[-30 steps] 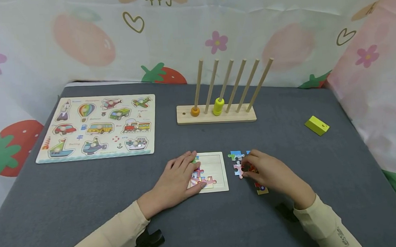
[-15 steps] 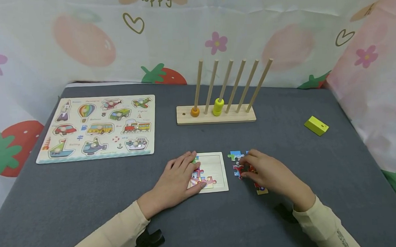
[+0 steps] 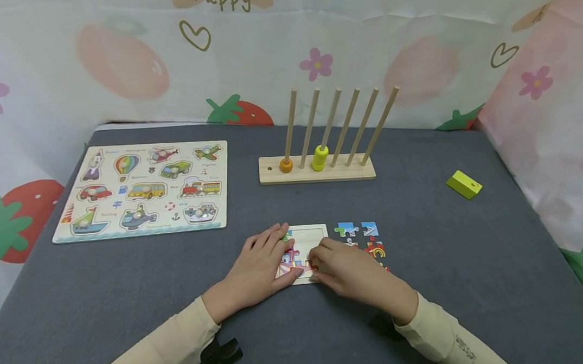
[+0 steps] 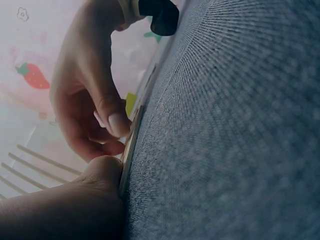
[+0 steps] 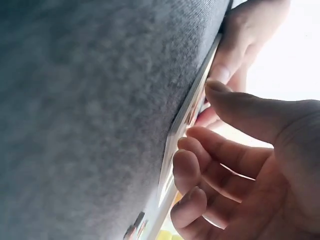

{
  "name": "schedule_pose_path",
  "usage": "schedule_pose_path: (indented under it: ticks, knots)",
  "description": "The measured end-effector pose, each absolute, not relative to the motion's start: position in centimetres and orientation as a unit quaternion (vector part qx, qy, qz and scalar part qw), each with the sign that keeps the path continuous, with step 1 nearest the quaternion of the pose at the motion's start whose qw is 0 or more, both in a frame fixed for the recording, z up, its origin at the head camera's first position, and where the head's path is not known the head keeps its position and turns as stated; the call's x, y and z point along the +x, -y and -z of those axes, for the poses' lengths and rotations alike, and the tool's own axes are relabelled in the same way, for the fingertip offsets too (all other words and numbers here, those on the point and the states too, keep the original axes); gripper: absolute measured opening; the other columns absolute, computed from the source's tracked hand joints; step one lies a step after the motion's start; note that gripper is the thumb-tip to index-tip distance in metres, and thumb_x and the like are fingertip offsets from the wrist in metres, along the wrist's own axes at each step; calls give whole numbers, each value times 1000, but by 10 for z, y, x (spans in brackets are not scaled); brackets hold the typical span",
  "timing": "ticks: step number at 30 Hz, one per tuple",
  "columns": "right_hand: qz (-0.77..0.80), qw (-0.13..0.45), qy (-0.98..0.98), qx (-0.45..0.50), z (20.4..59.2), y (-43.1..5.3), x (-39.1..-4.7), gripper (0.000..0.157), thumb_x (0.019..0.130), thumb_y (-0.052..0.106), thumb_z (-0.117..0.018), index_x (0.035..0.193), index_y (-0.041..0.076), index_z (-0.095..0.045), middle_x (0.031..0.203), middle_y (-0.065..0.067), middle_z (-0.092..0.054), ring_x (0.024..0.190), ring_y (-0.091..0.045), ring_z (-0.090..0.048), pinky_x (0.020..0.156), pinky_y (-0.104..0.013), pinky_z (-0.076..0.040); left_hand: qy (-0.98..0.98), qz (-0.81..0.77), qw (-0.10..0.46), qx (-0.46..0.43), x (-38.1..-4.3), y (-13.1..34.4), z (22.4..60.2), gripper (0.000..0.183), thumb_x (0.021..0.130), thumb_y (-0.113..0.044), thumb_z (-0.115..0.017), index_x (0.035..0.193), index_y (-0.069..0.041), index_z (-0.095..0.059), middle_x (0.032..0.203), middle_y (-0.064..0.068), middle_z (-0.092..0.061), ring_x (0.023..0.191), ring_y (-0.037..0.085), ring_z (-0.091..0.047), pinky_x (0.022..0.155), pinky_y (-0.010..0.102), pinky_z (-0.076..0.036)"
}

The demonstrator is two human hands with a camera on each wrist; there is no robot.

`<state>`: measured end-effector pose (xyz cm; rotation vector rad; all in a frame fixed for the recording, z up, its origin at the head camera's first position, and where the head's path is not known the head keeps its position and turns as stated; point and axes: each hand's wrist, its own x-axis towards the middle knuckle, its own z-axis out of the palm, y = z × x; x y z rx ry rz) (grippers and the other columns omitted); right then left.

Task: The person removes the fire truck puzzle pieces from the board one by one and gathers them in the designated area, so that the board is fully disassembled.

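Note:
My left hand (image 3: 256, 267) rests with its fingers laid over the left side of a small pale puzzle tray (image 3: 314, 233). Several joined jigsaw pieces (image 3: 287, 262) show in the tray beside its fingers. Over the tray's right part, my right hand (image 3: 356, 274) pinches a reddish jigsaw piece (image 3: 314, 267) between thumb and fingertips; most of the piece is hidden. The right wrist view shows this right hand (image 5: 235, 150) low at the tray's edge, close to the left thumb. Right of the tray lie loose jigsaw pieces (image 3: 370, 229), some partly covered by the right hand.
A wooden peg stand (image 3: 272, 177) with orange and yellow beads stands behind the tray. A vehicle picture board (image 3: 146, 210) lies at the back left. To the right sits a yellow block (image 3: 464, 185). Patterned cloth (image 3: 247, 64) hangs behind the grey table (image 3: 130, 297).
My right hand has moved left from the loose pieces to the tray, carrying a jigsaw piece. More of the loose pieces are uncovered now. The left hand stays in place.

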<state>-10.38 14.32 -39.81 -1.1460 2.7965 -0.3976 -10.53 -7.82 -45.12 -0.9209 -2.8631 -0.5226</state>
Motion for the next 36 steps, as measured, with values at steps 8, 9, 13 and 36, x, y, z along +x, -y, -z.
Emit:
schedule_pose_path:
  ticks: [8,9,13,36]
  knots:
    - [147,82,-918,-359,400,-135,-109,24,85,23,-74,102,8,-66,89,0,-58,71,-8,-52,65,-23,-47,935,171,33,-309,-108,81,451,61,94,-56,-49,136,-11,-52,152,10,-36,141,25,-31,106,48,-31]
    - [150,88,-918,-356,400,-134,-109,24,86,23,-73,102,8,-66,88,0,-57,70,-8,-51,64,-23,-47,933,175,26,-313,-109,83,450,60,95,-55,-48,136,-11,-52,152,9,-36,141,25,-31,105,48,-32]
    - [155,99,-920,-346,398,-131,-110,23,86,24,-73,101,8,-65,86,2,-55,69,-7,-50,63,-22,-45,922,205,-11,-329,-116,92,442,51,96,-47,-51,135,-15,-55,152,7,-37,140,24,-33,104,48,-33]
    - [339,153,-895,-247,384,-151,-122,8,89,14,-67,89,13,-60,80,5,-62,69,-9,-55,61,-24,-47,910,227,-95,-335,-119,97,432,51,98,-42,-50,141,-14,-46,157,7,-27,145,25,-20,108,51,-26]
